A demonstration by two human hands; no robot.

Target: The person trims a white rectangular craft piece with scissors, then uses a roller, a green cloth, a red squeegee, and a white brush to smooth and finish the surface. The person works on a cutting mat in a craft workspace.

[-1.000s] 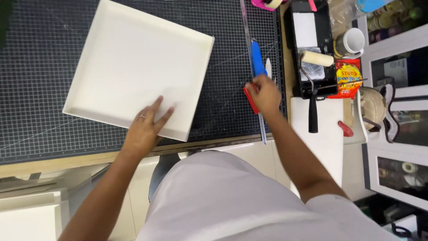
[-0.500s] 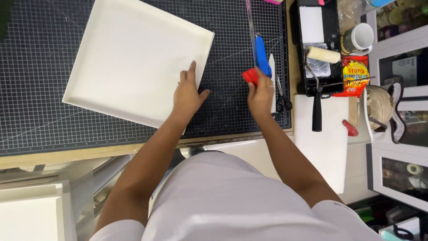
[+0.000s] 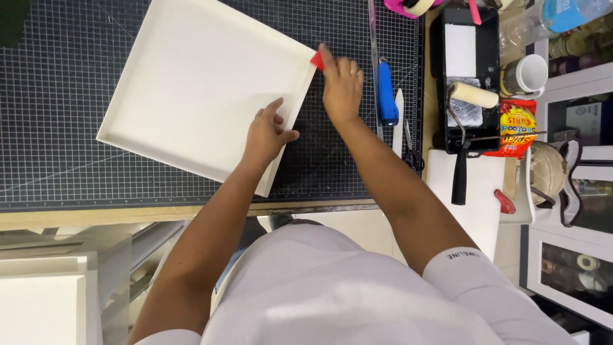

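Your shallow tray point(image 3: 191, 83) lies on the cutting mat point(image 3: 57, 147), toward its far edge. Your left hand point(image 3: 267, 133) rests on the tray's right rim; your right hand point(image 3: 341, 86) presses a small scraper point(image 3: 317, 61) against its far right corner. Right of the mat, a paint roller point(image 3: 469, 102) lies in its paint tray point(image 3: 440, 83).

My bench carries a dark gridded cutting mat point(image 3: 57, 128). On the mat a white square tray point(image 3: 198, 83) lies tilted, toward eleven o'clock from me. At one o'clock a long metal ruler point(image 3: 372, 32) and a blue-handled knife point(image 3: 385, 92) lie. Farther toward two o'clock sits a black paint tray point(image 3: 440, 70).
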